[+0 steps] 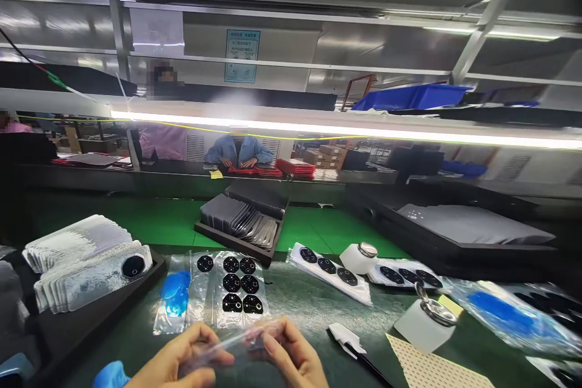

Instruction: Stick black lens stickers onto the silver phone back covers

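Clear film (227, 342), thin, blurred, held up between both hands just on the near side of the disc sheet (240, 283), the bag with six black discs. Left hand (175, 361): fingers curled, partly closed on film's left end, thumb below; exact contact too blurred to tell. Right hand (295, 351): closed, thumb and fingers pinching the other end. Fingers and film cut across the view close to the disc sheet's near edge. Blue cuff (111, 374) at left wrist. Left of disc sheet: single-disc bag (203, 291) right beside it, then blue-film bag (175, 297), then tray (113, 312) of pale panels (86, 254), one showing a black round. Behind disc sheet: black box (230, 242) with dark panels stacked leaning. Right of disc sheet: three-disc strip (327, 276), small white bottle (357, 259) beside it, second strip (400, 284) beyond; nearer, white-ended tool (348, 339) with black handle, second bottle (422, 324), dotted beige sheet (431, 367). Far right of disc sheet: bags with blue film (504, 315); behind them, large black tray (486, 251) of grey sheets. Well beyond disc sheet, a person in blue (240, 148) handles red items (254, 171).
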